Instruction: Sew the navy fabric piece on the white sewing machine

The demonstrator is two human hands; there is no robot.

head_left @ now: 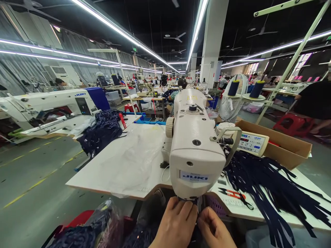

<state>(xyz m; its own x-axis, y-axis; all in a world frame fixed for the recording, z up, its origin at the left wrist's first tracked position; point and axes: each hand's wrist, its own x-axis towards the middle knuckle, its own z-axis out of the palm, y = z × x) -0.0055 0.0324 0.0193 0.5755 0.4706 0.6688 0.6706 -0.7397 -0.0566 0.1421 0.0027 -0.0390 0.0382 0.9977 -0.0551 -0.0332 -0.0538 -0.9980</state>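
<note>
Far left machine: a white Juki sewing machine [51, 106] stood on the neighbouring table, well apart from the hands.
Dark pile: a heap of navy fabric pieces [102, 131] lay on the left end of the white work table [116, 168], beside a sheet of clear plastic [129, 155].
Lower-left bag: a clear plastic bag [103, 224] held more navy fabric, low in the view, near the left hand.
Left hand: the left hand [177, 224] lay palm down under the machine head, fingers curled and pressing forward at the needle area; what it gripped was hidden.
Sewing machine: the cream Juki sewing machine [193, 144] stood mid-table, its end face toward the camera.
Work piece: dark material [197, 220] sat between both hands just below the machine head; its shape could not be told.
Right hand: the right hand [214, 229] was touching the left, fingers bent inward on the dark material; whether it pinched it could not be told.
Snips: red-handled thread snips [234, 194] lay on the table just right of the machine.
Strips: navy fabric strips [271, 193] sprawled over the table's right side, ends hanging off the edge.
Control panel: a control box [252, 143] stood behind the strips.
Cardboard box: an open cardboard box [287, 148] sat at the right; its contents were mostly hidden.
</note>
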